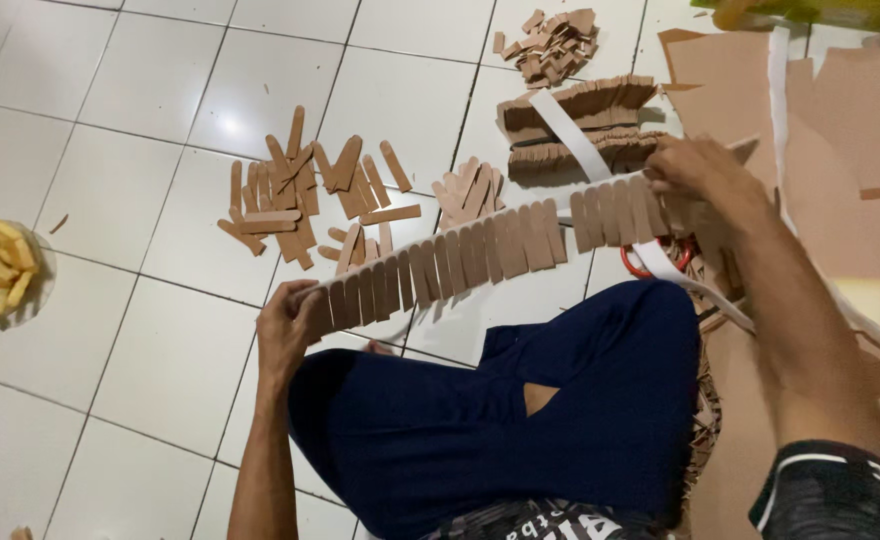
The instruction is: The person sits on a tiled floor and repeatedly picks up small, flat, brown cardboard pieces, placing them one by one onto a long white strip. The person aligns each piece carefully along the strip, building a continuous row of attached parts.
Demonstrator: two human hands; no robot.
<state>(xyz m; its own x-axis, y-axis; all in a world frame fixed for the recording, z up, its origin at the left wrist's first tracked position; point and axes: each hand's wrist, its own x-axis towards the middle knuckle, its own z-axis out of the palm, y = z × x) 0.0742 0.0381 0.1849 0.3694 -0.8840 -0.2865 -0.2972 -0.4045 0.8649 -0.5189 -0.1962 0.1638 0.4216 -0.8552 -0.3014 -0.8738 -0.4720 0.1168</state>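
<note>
Both hands clenched on cardboard-slat strip (480, 250): left hand (285, 330), right hand (695, 170); backing probably tape.

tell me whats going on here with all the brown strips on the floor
A person sits on a white tiled floor, stretching a long band of overlapping brown strips between both hands: the left hand grips one end, the right hand the other. Loose brown strips lie scattered beyond it, with folded finished bands and a small pile of offcuts further off. A bowl of yellow snack pieces sits to the left.
</note>
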